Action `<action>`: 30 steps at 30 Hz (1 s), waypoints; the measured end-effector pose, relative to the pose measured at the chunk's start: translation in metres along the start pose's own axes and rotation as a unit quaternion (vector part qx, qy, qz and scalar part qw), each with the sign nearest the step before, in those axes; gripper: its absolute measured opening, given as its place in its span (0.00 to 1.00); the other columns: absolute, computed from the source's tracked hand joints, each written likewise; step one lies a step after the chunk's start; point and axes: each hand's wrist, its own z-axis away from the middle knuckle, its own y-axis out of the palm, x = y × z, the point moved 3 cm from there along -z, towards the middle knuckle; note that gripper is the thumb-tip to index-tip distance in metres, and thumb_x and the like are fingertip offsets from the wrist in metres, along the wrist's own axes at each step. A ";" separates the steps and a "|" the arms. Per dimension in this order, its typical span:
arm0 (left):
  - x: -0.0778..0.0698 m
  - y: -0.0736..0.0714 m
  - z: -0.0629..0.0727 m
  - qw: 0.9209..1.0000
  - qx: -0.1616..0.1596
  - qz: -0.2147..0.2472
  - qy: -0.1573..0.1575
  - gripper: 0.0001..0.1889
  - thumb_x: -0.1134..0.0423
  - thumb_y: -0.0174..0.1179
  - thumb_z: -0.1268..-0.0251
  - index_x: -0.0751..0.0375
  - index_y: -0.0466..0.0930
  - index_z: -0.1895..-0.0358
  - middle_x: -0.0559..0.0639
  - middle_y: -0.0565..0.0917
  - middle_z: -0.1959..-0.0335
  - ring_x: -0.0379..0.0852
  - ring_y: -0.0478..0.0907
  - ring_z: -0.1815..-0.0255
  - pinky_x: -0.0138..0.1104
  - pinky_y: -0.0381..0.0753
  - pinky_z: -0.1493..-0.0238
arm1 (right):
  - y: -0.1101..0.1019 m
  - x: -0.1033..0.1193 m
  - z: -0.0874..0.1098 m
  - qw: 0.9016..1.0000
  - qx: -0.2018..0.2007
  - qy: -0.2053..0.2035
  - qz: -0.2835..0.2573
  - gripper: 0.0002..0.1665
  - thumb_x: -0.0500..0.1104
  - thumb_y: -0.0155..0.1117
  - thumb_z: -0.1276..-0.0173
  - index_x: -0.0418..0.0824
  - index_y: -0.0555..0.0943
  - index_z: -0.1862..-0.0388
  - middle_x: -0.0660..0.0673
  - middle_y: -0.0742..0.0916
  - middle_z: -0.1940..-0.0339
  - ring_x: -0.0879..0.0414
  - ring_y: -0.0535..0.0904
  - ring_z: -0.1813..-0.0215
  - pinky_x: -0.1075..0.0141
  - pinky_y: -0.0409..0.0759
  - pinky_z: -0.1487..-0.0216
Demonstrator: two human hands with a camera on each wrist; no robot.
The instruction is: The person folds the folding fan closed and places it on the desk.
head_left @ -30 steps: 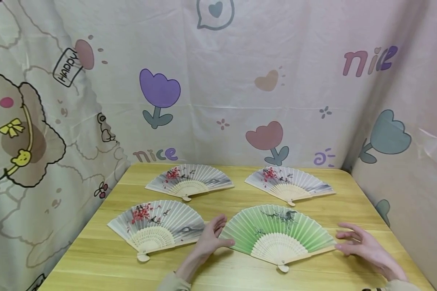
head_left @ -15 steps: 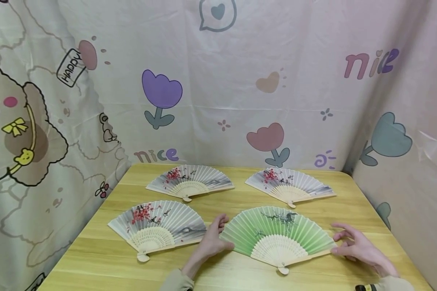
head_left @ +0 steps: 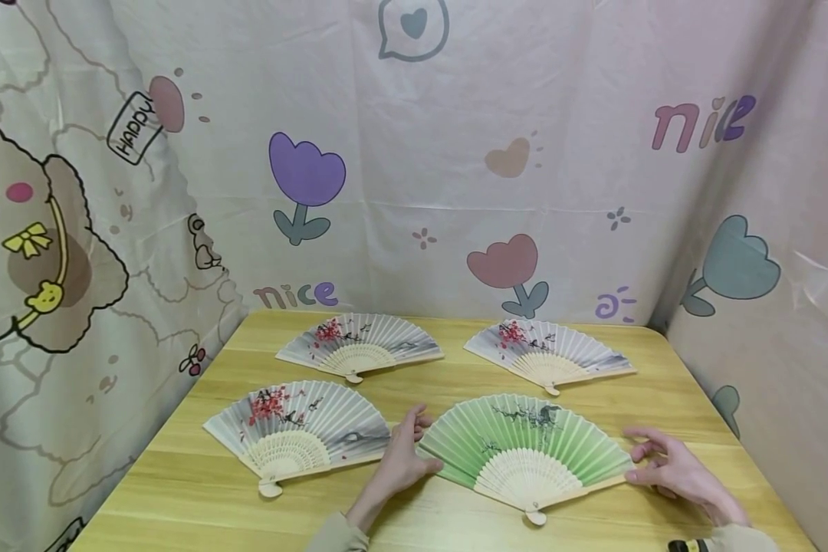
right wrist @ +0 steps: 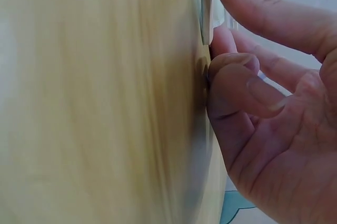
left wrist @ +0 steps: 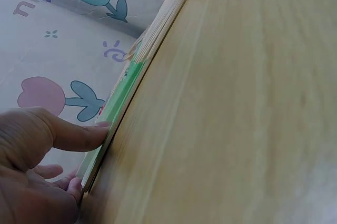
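Note:
A spread green folding fan (head_left: 524, 441) with pale ribs and a dark branch print lies on the wooden table, its pivot end toward me. My left hand (head_left: 403, 456) pinches its left end, thumb over the end rib in the left wrist view, fingertips at the tip. At the opposite end my right hand (head_left: 676, 468) holds the outer rib's tip with thumb and fingers. In the right wrist view some fingers of that hand (right wrist: 284, 92) curl against the table. A grey-white fan (head_left: 297, 429) with red blossoms lies open just left of my left hand.
Two more grey-white blossom fans lie open along the back, one fan (head_left: 359, 345) at left and another fan (head_left: 548, 356) at right. The wooden table (head_left: 179, 491) meets a printed cloth curtain (head_left: 414, 153) behind and at both sides.
The green fan has shifted slightly toward me. My right hand has moved a little left, onto the fan's right end. The other fans stay put.

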 end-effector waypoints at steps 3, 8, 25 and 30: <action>0.000 0.000 0.000 1.000 -0.003 -0.012 -0.003 0.48 0.74 0.74 0.56 0.74 0.59 0.28 0.63 0.76 0.41 0.64 0.73 0.39 0.56 0.78 0.35 | 0.001 0.001 0.000 1.000 -0.002 0.018 0.006 0.43 0.36 0.73 0.38 0.16 0.61 0.34 0.48 0.78 0.61 0.67 0.68 0.78 0.74 0.70 0.83; -0.001 0.000 0.001 1.000 -0.006 -0.030 0.001 0.47 0.73 0.75 0.56 0.75 0.61 0.29 0.61 0.76 0.45 0.63 0.74 0.40 0.55 0.79 0.36 | 0.003 0.003 -0.001 0.999 0.002 0.033 0.020 0.33 0.38 0.72 0.37 0.17 0.71 0.43 0.50 0.77 0.66 0.68 0.66 0.79 0.75 0.69 0.84; -0.002 0.000 0.003 0.999 -0.005 -0.042 0.010 0.30 0.70 0.75 0.53 0.68 0.76 0.43 0.55 0.76 0.51 0.47 0.64 0.50 0.30 0.73 0.52 | 0.010 0.007 -0.002 0.996 -0.005 0.071 0.055 0.22 0.43 0.72 0.35 0.27 0.81 0.53 0.52 0.73 0.72 0.68 0.62 0.82 0.77 0.65 0.84; -0.004 -0.001 0.003 0.999 -0.018 -0.043 0.011 0.31 0.70 0.76 0.55 0.70 0.76 0.43 0.52 0.74 0.57 0.46 0.64 0.52 0.30 0.74 0.55 | 0.011 0.011 -0.003 0.994 -0.013 0.079 0.072 0.23 0.44 0.74 0.37 0.27 0.81 0.55 0.52 0.72 0.73 0.67 0.63 0.81 0.78 0.64 0.83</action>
